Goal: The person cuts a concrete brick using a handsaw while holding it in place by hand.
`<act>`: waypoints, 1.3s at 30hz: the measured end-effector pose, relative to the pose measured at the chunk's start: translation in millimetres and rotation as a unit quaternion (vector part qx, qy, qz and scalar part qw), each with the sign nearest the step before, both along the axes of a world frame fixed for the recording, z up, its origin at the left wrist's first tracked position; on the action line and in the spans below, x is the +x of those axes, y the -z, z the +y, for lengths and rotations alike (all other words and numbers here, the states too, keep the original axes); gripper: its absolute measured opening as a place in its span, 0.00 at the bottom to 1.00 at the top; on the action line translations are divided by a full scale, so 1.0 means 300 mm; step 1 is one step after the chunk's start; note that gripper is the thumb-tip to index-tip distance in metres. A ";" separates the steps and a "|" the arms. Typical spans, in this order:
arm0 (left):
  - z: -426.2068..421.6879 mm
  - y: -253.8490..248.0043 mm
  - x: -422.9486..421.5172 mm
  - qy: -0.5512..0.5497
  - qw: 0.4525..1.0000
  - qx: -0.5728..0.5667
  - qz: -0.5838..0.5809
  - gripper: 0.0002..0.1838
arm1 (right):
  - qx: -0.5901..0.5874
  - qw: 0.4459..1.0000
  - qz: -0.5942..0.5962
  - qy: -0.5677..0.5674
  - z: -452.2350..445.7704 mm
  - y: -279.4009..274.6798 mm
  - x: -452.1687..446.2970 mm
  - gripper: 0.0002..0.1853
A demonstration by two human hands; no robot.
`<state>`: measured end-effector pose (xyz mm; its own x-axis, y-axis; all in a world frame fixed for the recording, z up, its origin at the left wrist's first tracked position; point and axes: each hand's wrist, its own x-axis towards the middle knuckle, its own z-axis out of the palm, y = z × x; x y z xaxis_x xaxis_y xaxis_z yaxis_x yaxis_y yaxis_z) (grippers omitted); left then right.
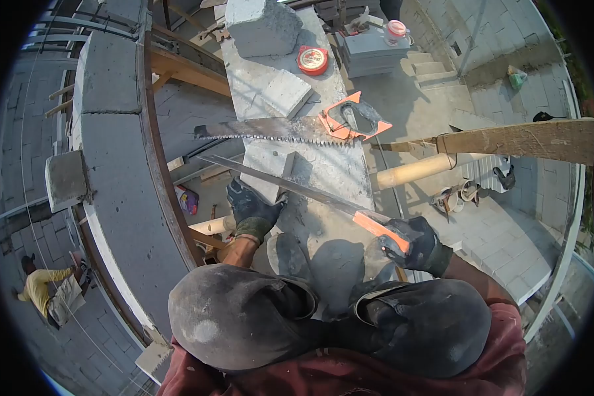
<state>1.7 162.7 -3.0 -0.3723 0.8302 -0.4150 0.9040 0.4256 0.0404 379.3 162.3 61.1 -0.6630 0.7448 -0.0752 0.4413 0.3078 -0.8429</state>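
In the head view my gloved right hand [412, 245] is closed round the orange handle of a hand saw [297, 189]. Its blade points up and left, passing over a small light grey block [268, 173]. My gloved left hand [252, 210] grips the near end of that block, thumb on one side and fingers on the other. Just beyond lies a second saw [264, 129], with coarse teeth and an orange-and-black handle. Another grey offcut [288, 93] and a red tape measure [312, 60] rest farther up the dusty plank [333, 173].
A large grey block [261, 28] stands at the plank's far end. On the right, a timber beam [521, 140] and a bamboo pole [416, 171] run across. Left is a block wall [115, 152]. Far below left, a person in yellow [49, 287] bends over.
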 end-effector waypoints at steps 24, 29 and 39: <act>0.027 -0.002 -0.015 0.015 1.000 -0.018 0.010 0.68 | 0.006 1.000 0.002 -0.011 0.151 -0.050 -0.211 0.05; -0.003 0.032 0.008 0.101 0.989 0.094 0.044 0.64 | 0.021 0.998 0.057 -0.021 0.064 -0.009 -0.111 0.06; 0.018 -0.010 0.021 0.065 0.987 0.146 -0.017 0.59 | -0.006 1.000 0.011 -0.018 0.133 -0.040 -0.130 0.08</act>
